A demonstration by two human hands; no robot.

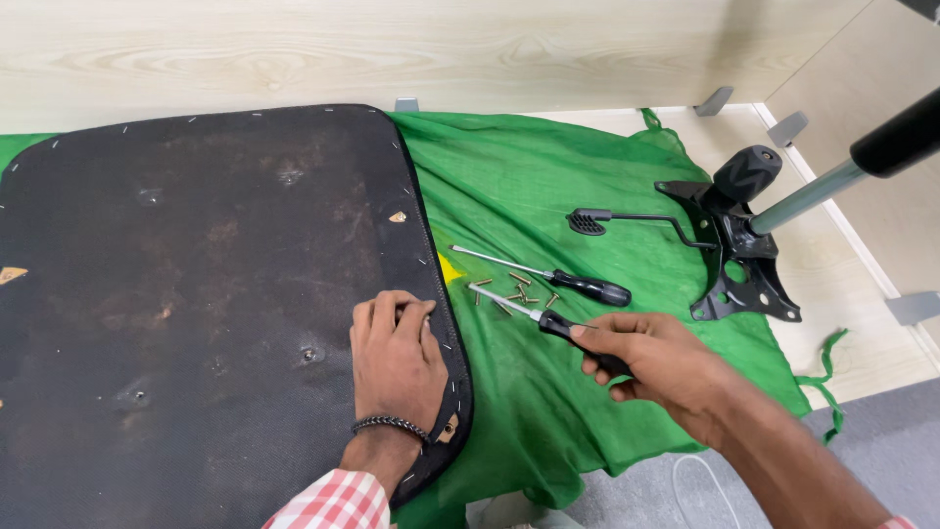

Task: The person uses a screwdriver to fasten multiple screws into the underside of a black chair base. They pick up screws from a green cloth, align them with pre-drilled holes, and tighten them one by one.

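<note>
My left hand (397, 358) rests palm down on the near right corner of a black chair seat underside (196, 294), fingers curled, holding nothing. My right hand (651, 362) grips the black handle of a screwdriver (519, 309), its metal shaft pointing left toward the seat edge. A second screwdriver (558, 277) with a black handle lies on the green cloth (529, 176) just beyond. Several small brass screws (514, 291) are scattered between the two screwdrivers.
A black metal chair mechanism (734, 245) with lever and knob lies on the cloth at right, joined to a silver and black gas cylinder (842, 176). A light wooden panel (392, 49) runs along the back. Grey floor (881, 451) shows at lower right.
</note>
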